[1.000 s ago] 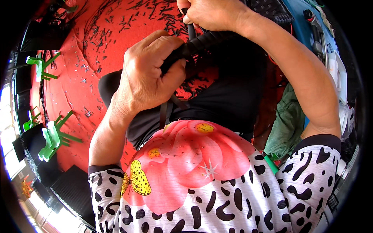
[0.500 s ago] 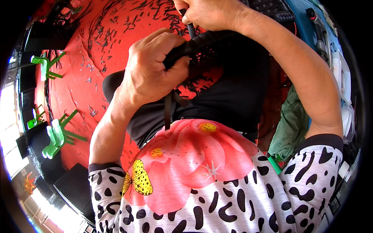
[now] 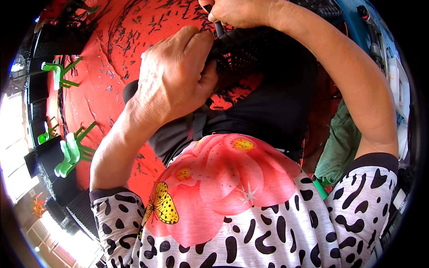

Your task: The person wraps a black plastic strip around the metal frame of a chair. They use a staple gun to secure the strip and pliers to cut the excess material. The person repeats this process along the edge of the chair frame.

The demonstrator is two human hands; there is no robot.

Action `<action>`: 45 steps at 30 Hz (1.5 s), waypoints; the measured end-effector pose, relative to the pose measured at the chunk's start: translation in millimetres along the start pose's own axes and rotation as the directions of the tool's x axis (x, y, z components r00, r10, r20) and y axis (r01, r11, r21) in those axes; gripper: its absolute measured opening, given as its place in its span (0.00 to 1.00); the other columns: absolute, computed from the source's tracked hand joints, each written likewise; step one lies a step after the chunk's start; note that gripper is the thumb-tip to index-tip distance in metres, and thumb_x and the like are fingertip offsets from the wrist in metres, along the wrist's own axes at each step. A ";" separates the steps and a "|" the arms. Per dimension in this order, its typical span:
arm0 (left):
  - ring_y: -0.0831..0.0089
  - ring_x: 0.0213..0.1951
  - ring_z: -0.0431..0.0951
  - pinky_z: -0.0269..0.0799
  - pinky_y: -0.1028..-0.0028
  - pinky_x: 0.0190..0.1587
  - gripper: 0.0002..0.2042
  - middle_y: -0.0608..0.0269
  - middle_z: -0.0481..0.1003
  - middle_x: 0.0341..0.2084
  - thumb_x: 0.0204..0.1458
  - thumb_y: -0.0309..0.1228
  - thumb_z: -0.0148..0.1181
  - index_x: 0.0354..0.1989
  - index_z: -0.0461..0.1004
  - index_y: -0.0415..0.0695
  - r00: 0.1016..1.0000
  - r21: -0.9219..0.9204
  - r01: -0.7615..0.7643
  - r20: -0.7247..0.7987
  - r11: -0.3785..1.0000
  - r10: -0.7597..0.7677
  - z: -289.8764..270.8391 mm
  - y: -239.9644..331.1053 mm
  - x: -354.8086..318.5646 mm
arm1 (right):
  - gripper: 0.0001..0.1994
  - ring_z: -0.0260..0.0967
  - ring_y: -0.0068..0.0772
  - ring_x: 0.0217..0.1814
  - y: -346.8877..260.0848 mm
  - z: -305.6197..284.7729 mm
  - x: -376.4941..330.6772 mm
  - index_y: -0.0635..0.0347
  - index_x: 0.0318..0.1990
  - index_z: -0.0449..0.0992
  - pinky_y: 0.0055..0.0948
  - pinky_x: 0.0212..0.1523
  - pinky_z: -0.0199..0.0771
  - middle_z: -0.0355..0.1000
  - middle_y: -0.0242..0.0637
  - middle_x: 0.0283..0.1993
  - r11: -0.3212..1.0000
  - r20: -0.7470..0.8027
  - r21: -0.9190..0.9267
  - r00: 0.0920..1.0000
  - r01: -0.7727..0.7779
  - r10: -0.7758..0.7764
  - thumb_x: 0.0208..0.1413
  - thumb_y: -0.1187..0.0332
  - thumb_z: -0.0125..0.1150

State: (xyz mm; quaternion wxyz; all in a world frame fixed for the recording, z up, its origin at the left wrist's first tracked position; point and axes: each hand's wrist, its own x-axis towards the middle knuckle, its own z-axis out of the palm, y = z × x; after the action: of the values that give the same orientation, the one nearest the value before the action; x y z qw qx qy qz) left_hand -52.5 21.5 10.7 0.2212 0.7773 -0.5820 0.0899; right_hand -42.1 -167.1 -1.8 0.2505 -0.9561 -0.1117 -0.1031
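Observation:
My left hand (image 3: 174, 76) is closed around the edge of a black woven mesh piece (image 3: 241, 60) that rests on the black cloth over my lap (image 3: 268, 107). My right hand (image 3: 237, 11) sits at the top of the view, pinching a thin dark tool or strand (image 3: 219, 29) that runs down into the mesh. The two hands are close together, working at the same edge of the weave. Part of the mesh is hidden behind my left fingers.
A red floor mat (image 3: 107, 85) strewn with short dark clippings lies to the left. Green plastic clamps (image 3: 69, 154) (image 3: 56, 73) sit by black stacked pieces at the left rim. A green cloth (image 3: 342, 147) hangs at the right.
My left hand has shifted slightly and tightened on the mesh edge. My right hand stays at the top, still pinching the thin dark piece.

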 end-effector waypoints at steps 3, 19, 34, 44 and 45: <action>0.56 0.26 0.73 0.70 0.63 0.26 0.14 0.55 0.69 0.25 0.36 0.24 0.61 0.34 0.70 0.38 0.998 0.024 -0.050 -0.039 0.998 0.051 5.2 -4.4 -4.3 | 0.06 0.73 0.53 0.37 0.9 0.9 1.6 0.65 0.27 0.75 0.41 0.39 0.74 0.74 0.52 0.29 0.999 -0.002 -0.017 1.000 0.028 -0.028 0.39 0.74 0.54; 0.60 0.20 0.70 0.67 0.67 0.22 0.17 0.56 0.67 0.23 0.34 0.24 0.66 0.36 0.72 0.35 0.975 -0.065 -0.189 -0.135 0.980 0.179 11.5 -16.5 -6.0 | 0.06 0.74 0.50 0.39 -10.7 -7.6 1.9 0.66 0.28 0.74 0.39 0.39 0.74 0.74 0.52 0.31 0.997 0.128 0.056 0.991 -0.045 0.038 0.40 0.77 0.53; 0.71 0.24 0.74 0.70 0.72 0.27 0.14 0.61 0.73 0.24 0.42 0.26 0.62 0.38 0.72 0.35 0.955 -0.237 0.216 0.256 0.947 -0.153 -12.2 -4.6 12.2 | 0.05 0.74 0.49 0.35 -3.8 -0.5 0.5 0.65 0.26 0.73 0.39 0.36 0.73 0.73 0.50 0.27 0.999 0.013 0.045 1.000 0.021 -0.021 0.38 0.76 0.56; 0.80 0.27 0.76 0.70 0.80 0.29 0.10 0.62 0.77 0.29 0.53 0.29 0.57 0.37 0.77 0.35 0.652 -0.703 0.710 0.678 -0.040 -0.338 5.7 -31.4 28.6 | 0.05 0.72 0.53 0.31 -10.8 -11.8 -12.0 0.66 0.24 0.71 0.42 0.31 0.70 0.70 0.52 0.24 0.997 -0.150 0.052 0.987 0.065 -0.057 0.38 0.75 0.58; 0.81 0.26 0.75 0.69 0.80 0.28 0.09 0.62 0.77 0.28 0.52 0.28 0.58 0.37 0.77 0.35 0.672 -0.727 0.685 0.659 -0.055 -0.338 14.1 -33.1 27.7 | 0.05 0.71 0.53 0.31 -11.5 -13.2 -14.7 0.66 0.24 0.70 0.42 0.31 0.69 0.70 0.52 0.24 0.995 -0.160 0.057 0.985 0.077 -0.067 0.39 0.75 0.59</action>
State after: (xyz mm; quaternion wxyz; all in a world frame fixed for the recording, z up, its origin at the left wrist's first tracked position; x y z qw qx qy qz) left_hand -14.4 -1.4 1.3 0.5828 0.6198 -0.1829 -0.4927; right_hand -61.1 -166.4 11.0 0.2848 -0.9319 -0.1293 -0.1838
